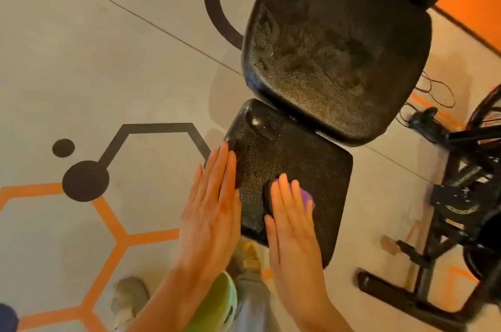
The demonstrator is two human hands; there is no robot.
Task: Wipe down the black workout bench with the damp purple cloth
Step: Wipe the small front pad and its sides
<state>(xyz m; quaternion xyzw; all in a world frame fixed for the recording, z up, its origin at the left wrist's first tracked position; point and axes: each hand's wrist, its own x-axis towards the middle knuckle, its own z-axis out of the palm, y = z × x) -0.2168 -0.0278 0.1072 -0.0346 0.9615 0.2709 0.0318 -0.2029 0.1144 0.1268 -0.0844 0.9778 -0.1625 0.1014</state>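
Your right hand lies flat, fingers straight, pressing the purple cloth onto the seat pad of the bench; your left hand is flat and released at the pad's left edge. The cloth is bunched small under your palm, so you could slide off it and leave streaks. The tilted back pad looks smeared and dull. Around you: a grey floor with orange and black hexagons

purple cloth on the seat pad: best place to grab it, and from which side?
Probably the bunched edge of the purple cloth poking out past the right hand's fingers, taken from the right. It lies flat on the seat pad under that palm, so only this edge is exposed.
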